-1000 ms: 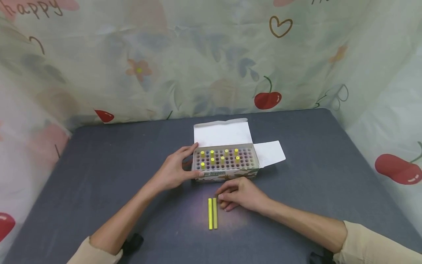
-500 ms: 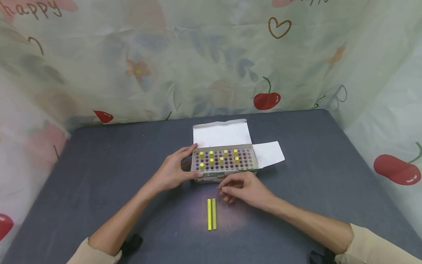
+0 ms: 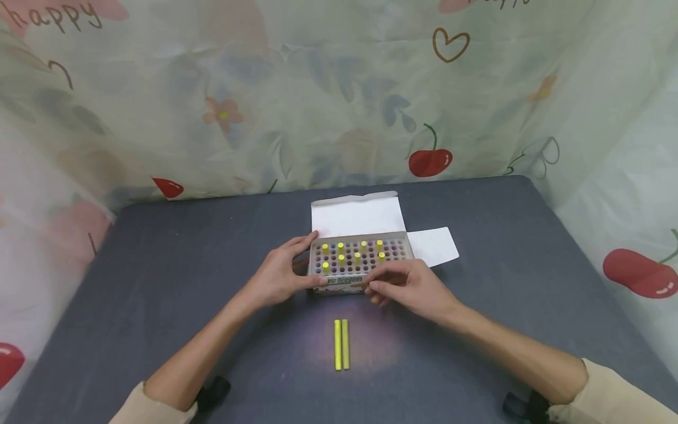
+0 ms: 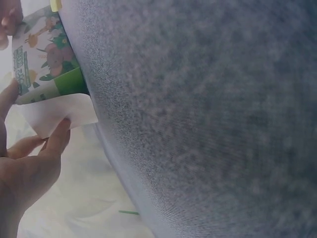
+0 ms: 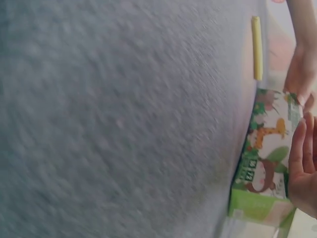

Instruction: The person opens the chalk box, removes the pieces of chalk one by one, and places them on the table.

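Fingers of the left hand (image 3: pixel 278 272) curl round the left end of the open chalk box (image 3: pixel 362 263), thumb on the near face and fingertips over the far left corner, so this hand grips the carton. The right hand (image 3: pixel 410 287) hangs at the near right part of the same box, fingers bent and their tips close together against the printed front wall; whether it pinches anything there cannot be told, and the right wrist view shows only fingertips lying along the carton's printed side.

Inside the box sits a grid of round holes, most of them dark with purplish ends set low. Eight yellow chalk sticks (image 3: pixel 357 257) stand upright in the grid and rise above the rest, spread over the left and middle part of the tray. The box's white lid flap (image 3: pixel 357 215) lies open toward the far side, and a smaller white side flap (image 3: pixel 434 244) lies flat to the right.

Two more yellow chalks (image 3: pixel 341 344) lie on the dark grey table (image 3: pixel 159 265) near of the box, side by side and touching, both pointing away from the person. They are apart from both hands.

A flowered, cherry-printed curtain (image 3: pixel 339 100) hangs behind the table.
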Available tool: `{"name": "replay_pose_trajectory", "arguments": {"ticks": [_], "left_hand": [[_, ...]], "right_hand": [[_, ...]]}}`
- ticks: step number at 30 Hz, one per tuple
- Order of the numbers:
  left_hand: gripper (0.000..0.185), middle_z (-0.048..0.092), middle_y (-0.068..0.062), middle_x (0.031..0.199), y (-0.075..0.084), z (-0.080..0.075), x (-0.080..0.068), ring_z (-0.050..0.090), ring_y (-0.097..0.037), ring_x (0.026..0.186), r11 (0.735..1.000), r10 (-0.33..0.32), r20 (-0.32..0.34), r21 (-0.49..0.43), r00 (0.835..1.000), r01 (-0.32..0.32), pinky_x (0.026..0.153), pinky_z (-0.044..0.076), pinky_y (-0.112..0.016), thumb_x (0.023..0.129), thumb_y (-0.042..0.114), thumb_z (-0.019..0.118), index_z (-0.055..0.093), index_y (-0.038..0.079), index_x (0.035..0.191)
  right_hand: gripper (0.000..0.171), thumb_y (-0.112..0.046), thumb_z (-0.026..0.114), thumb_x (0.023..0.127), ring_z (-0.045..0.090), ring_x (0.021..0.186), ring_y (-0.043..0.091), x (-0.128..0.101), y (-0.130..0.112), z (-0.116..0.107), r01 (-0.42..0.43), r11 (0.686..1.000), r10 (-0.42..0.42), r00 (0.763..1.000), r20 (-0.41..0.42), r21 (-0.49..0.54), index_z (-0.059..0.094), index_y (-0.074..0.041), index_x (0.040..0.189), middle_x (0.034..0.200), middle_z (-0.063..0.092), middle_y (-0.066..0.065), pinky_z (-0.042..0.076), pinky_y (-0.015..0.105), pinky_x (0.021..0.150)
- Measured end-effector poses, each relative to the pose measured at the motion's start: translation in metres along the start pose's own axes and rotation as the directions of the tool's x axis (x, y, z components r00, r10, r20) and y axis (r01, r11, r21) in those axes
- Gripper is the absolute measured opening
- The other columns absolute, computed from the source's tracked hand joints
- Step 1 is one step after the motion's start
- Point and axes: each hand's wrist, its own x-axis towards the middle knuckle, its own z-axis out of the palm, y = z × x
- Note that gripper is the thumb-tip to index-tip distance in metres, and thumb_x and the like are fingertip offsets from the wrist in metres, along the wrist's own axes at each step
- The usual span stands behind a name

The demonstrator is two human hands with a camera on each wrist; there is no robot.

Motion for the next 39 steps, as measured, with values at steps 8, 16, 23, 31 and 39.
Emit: {"name": "replay_pose_trajectory", "arguments": {"ticks": [8,16,23,31,39], "left_hand": [[0.093,0.033,-0.019,0.155,0.0,-0.001,0.0,0.054,-0.039,0.126,1.0,0.001,0.012,-0.007,1.0,-0.001,0.085,0.061,-0.035,0.084,0.022,0.083,0.028,0.019,0.158],[0.093,0.033,-0.019,0.156,-0.001,-0.001,0.0,0.054,-0.039,0.126,1.0,0.001,0.009,-0.011,1.0,-0.001,0.085,0.06,-0.035,0.084,0.021,0.083,0.028,0.018,0.158],[0.092,0.032,-0.018,0.156,-0.002,-0.001,0.0,0.054,-0.039,0.127,1.0,0.005,0.011,-0.017,1.0,-0.005,0.085,0.061,-0.035,0.084,0.02,0.082,0.028,0.019,0.158],[0.093,0.031,-0.019,0.156,-0.001,-0.001,0.0,0.053,-0.04,0.128,1.0,0.003,0.016,-0.023,1.0,-0.002,0.086,0.06,-0.035,0.084,0.02,0.082,0.027,0.018,0.159],[0.093,0.03,-0.018,0.157,-0.001,-0.001,0.0,0.053,-0.038,0.128,1.0,0.008,0.018,-0.009,1.0,-0.008,0.087,0.06,-0.035,0.084,0.02,0.082,0.026,0.017,0.159]], "right_hand": [[0.015,-0.003,0.068,0.094,0.069,0.079,0.028,0.004,-0.012,-0.017,0.048,0.994,-0.054,0.997,-0.062,-0.093,0.072,0.001,0.107,0.098,0.07,0.017,0.062,0.041,0.068],[0.016,0.0,0.067,0.093,0.069,0.082,0.023,0.009,-0.015,-0.031,0.063,0.995,-0.071,0.993,-0.098,-0.082,0.07,0.004,0.109,0.099,0.07,0.021,0.062,0.037,0.071],[0.015,-0.002,0.068,0.093,0.069,0.084,0.029,0.012,-0.012,-0.039,0.009,0.994,-0.024,0.99,-0.141,-0.108,0.072,0.0,0.108,0.099,0.071,0.017,0.062,0.033,0.071],[0.016,-0.002,0.069,0.093,0.07,0.085,0.033,0.017,-0.011,-0.043,-0.013,0.985,-0.015,0.987,-0.162,-0.17,0.073,-0.002,0.108,0.104,0.072,0.014,0.062,0.035,0.069],[0.016,-0.002,0.069,0.093,0.071,0.079,0.026,0.018,-0.011,-0.046,-0.049,0.971,0.008,0.985,-0.171,-0.235,0.074,-0.007,0.107,0.103,0.073,0.009,0.062,0.034,0.066]]}}
